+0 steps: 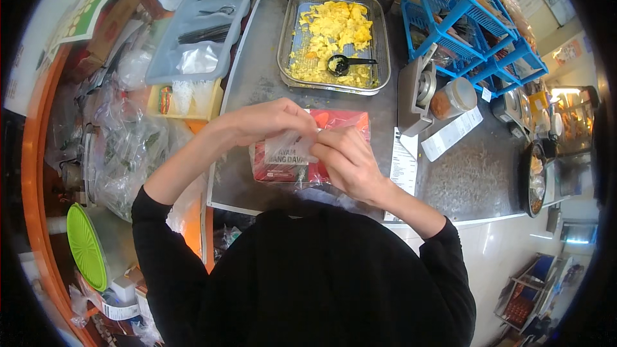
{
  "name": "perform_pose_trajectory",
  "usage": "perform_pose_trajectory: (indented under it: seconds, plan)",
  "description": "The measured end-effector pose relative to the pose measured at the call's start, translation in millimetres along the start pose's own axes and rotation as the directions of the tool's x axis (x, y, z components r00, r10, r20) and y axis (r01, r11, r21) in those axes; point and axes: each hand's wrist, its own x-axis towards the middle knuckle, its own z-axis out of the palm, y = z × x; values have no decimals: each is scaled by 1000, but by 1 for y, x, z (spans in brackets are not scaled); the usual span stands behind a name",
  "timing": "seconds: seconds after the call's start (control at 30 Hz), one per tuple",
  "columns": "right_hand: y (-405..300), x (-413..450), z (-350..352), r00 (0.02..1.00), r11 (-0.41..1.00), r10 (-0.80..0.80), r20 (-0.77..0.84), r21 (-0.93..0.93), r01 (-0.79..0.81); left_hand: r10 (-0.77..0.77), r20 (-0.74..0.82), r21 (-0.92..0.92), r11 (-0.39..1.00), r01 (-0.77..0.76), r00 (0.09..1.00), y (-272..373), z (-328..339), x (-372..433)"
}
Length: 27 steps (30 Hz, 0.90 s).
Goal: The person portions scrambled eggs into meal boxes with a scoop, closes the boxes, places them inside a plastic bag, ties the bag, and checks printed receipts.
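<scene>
A red printed food box (280, 175) rests on the dark metal counter directly before me, inside a clear plastic bag (295, 147). Over the box, my left hand (277, 118) pinches the gathered top of the bag. My right hand (344, 156) grips the same twisted plastic from the other side, its fingertips meeting those of the left. The fingers hide most of the gathered part, so I cannot tell whether it is knotted. Part of the box lies behind both hands.
Beyond the box stands a wire-mesh tray (284, 70) of yellow crumbs with a black scoop (340, 64). To the right are a tape dispenser (414, 101), a lidded jar (453, 98), paper receipts (452, 134) and blue stacked baskets (462, 33). A cutlery tray (161, 65) is at left.
</scene>
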Motion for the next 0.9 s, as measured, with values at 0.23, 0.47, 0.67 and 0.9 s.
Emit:
perform_pose_trajectory:
  seconds: [0.23, 0.47, 0.67, 0.9]
  plan:
    - [-2, 2, 4, 992, 960, 126, -8, 251, -120, 92, 230, -289, 957, -22, 969, -3, -30, 4]
    - [-26, -1, -12, 810, 602, 518, 273, 556, -573, 103, 194, -224, 973, -58, 976, 1, -31, 6]
    - [-48, 4, -30, 879, 706, 366, 305, 524, -476, 386, -110, 575, 776, -258, 916, 15, 2, 38]
    - [-58, -23, -18, 722, 519, 440, 534, 505, -689, 480, -347, 817, 576, 9, 806, -15, -30, 72]
